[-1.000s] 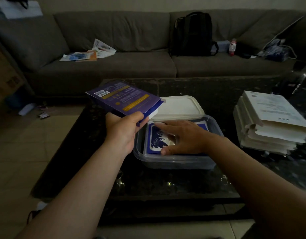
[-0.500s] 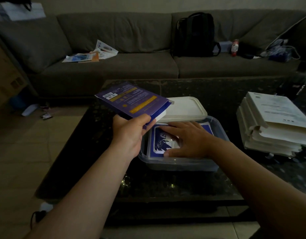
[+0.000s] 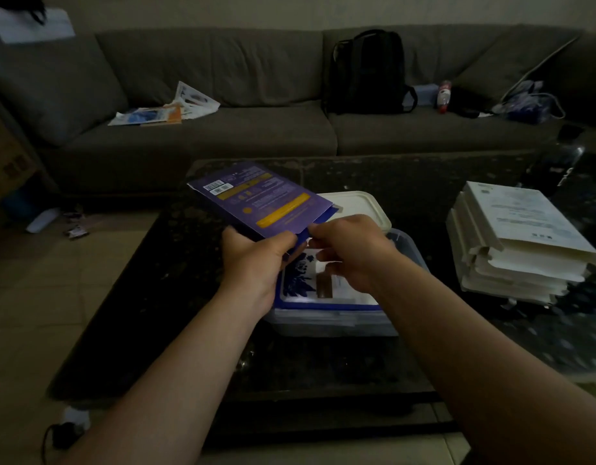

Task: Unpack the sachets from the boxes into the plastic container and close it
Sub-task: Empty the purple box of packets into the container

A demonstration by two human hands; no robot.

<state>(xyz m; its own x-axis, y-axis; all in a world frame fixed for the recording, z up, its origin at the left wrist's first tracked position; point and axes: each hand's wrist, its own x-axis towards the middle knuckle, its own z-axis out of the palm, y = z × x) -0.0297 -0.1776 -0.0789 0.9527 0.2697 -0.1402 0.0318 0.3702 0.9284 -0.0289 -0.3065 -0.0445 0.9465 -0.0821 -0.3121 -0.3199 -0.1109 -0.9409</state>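
My left hand grips the near end of a flat purple box with yellow bands and a barcode, held tilted above the table. My right hand has its fingers pinched at the box's open near end, at the flap. Right below both hands stands the clear plastic container on the dark table. Blue and white sachets lie flat inside it. Its white lid rests behind it, partly hidden by the box.
A stack of white flattened boxes sits on the dark table at the right. Behind the table runs a grey sofa with papers, a black backpack and a bottle.
My right hand has lifted off the sachets in the container and come up to the open end of the purple box. My left hand still holds the box, now nearer the container.
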